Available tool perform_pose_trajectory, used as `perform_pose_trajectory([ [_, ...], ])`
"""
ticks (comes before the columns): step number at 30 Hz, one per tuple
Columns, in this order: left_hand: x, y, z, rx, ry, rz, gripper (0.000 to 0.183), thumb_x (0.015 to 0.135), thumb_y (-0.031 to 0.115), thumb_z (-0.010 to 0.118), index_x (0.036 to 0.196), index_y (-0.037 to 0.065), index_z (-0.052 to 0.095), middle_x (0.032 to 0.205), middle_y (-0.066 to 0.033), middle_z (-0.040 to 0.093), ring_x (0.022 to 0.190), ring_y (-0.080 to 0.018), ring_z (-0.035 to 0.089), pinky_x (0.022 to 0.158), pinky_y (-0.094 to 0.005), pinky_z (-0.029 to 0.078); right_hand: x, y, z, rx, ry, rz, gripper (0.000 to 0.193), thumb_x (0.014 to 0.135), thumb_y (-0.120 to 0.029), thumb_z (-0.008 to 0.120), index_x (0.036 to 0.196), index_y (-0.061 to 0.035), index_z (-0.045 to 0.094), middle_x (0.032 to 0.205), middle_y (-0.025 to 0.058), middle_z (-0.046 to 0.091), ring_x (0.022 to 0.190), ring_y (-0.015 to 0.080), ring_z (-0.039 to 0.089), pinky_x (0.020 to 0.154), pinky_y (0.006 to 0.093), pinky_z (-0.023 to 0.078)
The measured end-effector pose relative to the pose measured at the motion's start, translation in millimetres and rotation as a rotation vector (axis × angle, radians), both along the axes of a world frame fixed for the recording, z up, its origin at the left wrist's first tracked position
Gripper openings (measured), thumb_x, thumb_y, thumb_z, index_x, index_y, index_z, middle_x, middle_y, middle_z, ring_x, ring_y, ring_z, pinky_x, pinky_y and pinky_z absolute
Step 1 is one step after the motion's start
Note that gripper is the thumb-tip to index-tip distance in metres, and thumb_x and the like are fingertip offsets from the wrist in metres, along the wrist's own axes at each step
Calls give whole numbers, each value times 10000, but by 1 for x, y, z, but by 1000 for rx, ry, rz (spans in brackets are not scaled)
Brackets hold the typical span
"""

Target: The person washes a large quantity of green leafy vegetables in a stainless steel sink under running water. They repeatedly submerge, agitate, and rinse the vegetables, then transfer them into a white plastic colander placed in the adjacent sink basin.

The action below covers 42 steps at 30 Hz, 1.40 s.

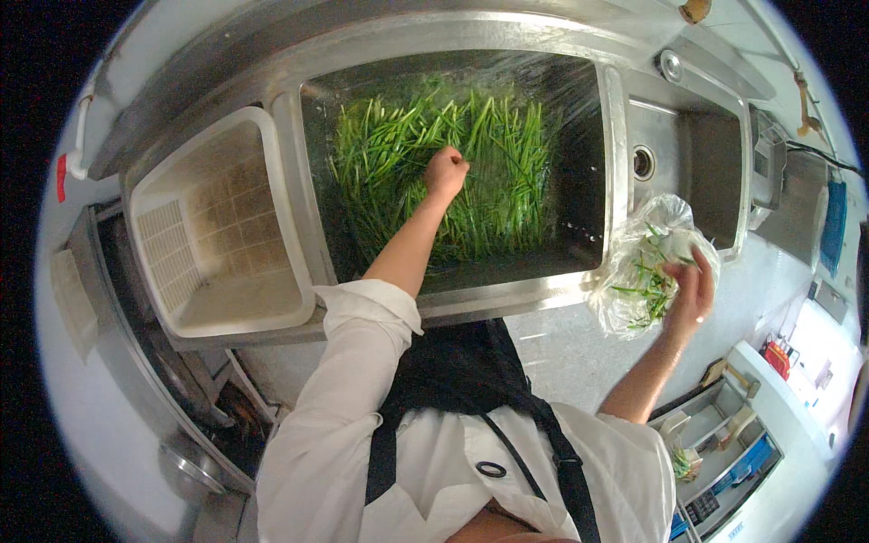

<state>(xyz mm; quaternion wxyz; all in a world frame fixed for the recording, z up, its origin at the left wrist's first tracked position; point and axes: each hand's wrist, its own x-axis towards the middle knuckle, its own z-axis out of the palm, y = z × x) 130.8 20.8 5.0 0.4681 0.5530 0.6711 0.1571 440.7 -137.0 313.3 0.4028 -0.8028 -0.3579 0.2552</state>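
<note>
Long green leafy stalks [380,145], like garlic chives or scallions, float in water across a large steel sink basin [579,199]. My left hand [446,172] is closed above the middle of them, its fingertips pinched together. Whatever they hold, if anything, is too small or hidden to make out. On the right, my right hand [693,294] is over a clear plastic bag [625,312] hung at the sink's front edge. Its fingers are apart, and I see nothing gripped in them. Loose green scraps [654,285] lie inside the bag, just beside these fingers.
Left of the basin stands a whitish plastic crate [288,235] with slotted sides. A smaller steel sink [652,122] with a round drain adjoins on the right. Behind me at the lower right is an open steel unit [724,398] with trays and blue items.
</note>
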Motion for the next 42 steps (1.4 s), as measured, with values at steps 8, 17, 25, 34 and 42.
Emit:
perform_pose_trajectory([
  [8,-41,-4,54,-301,-620,532,201,761,106,572,927,52,472,830,-78,615,709,-148,586,616,-307,438,67,-28,-57,-422,-442,-119,371,829,-231,557,1187,-142,515,969,151,620,755,265,624,669,349,486],
  [17,-88,-25,36,-142,-454,696,288,754,72,598,1013,43,475,914,-93,582,810,-212,595,682,-341,449,-93,78,-270,-282,23,482,183,793,-150,583,931,-31,599,925,174,614,845,339,593,708,388,477],
  [25,-44,-34,69,584,40,210,320,762,97,585,1071,81,504,1132,-121,489,1092,-322,427,926,-482,295,-138,95,-292,-151,-418,468,165,769,-193,618,895,-87,599,817,156,605,725,355,588,634,412,472],
  [34,-8,-40,75,511,56,-25,360,775,83,574,1123,102,486,1242,-111,443,1232,-303,341,1005,-580,185,-103,67,-180,31,637,98,48,861,-101,553,866,-53,550,1064,100,591,940,152,559,732,300,498],
  [42,60,-50,84,114,-109,-319,492,753,218,648,1204,138,468,1306,-78,407,1283,-268,278,1004,-620,82,-123,44,-125,168,887,125,36,886,-82,507,898,-48,509,1016,143,608,923,186,583,781,319,493],
])
